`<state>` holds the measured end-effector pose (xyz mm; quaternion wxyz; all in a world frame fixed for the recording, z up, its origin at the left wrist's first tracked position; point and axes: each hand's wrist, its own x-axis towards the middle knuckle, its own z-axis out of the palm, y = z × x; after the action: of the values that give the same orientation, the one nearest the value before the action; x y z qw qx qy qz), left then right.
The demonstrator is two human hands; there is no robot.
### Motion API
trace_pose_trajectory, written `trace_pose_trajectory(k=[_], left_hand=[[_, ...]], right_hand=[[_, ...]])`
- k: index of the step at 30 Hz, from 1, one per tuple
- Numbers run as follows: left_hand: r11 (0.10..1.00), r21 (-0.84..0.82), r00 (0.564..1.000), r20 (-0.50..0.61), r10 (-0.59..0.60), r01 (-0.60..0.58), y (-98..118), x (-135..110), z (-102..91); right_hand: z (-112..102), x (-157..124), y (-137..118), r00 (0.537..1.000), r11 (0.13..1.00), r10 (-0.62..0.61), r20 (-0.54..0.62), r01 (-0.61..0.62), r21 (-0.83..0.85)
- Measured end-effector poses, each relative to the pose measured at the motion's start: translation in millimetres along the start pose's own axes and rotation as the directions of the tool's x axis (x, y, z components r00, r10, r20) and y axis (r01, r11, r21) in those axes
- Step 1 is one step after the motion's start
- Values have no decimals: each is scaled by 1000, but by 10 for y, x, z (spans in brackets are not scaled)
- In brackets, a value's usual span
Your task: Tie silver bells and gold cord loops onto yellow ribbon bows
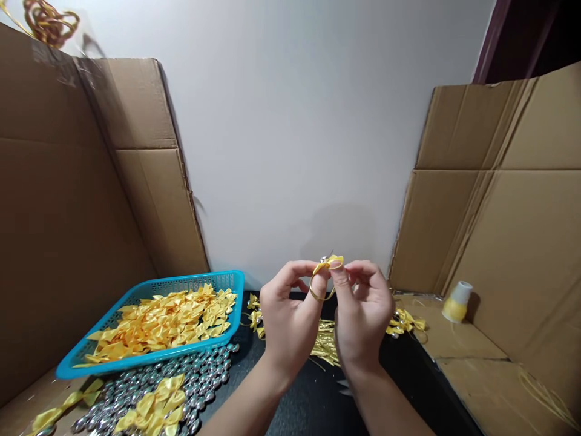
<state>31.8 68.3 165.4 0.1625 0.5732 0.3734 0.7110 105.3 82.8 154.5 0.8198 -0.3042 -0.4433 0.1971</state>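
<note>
Both hands are raised above the black tabletop (313, 399), fingertips meeting. The left hand (290, 318) and the right hand (363, 312) each pinch thumb and forefinger tight on 1 small yellow satin bow (327, 263), from which a thin gold cord loop (316, 295) hangs against the left fingers. Behind the hands lies a bundle of gold wire ties (325, 345). At left, a turquoise plastic mesh basket (149, 287) holds many yellow bows, beside a pile of shiny silver beads (204, 375). A spool of yellow thread (457, 301) stands at right by brown cardboard panels (512, 242).
</note>
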Motion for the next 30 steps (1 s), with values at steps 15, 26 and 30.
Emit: trace_pose_trajectory(k=[15,26,30], left_hand=[[989,111,995,48,92,-97,43,-3,-16],[920,-330,977,104,-187,211,18,75,-3],[913,-346,976,48,-211,214,-62,108,-22]], right_hand=[[-16,71,49,996,983,29,89,-45,176],[-150,259,-55,920,995,-29,391,-9,96],[-197,370,-50,804,934,130,580,-295,200]])
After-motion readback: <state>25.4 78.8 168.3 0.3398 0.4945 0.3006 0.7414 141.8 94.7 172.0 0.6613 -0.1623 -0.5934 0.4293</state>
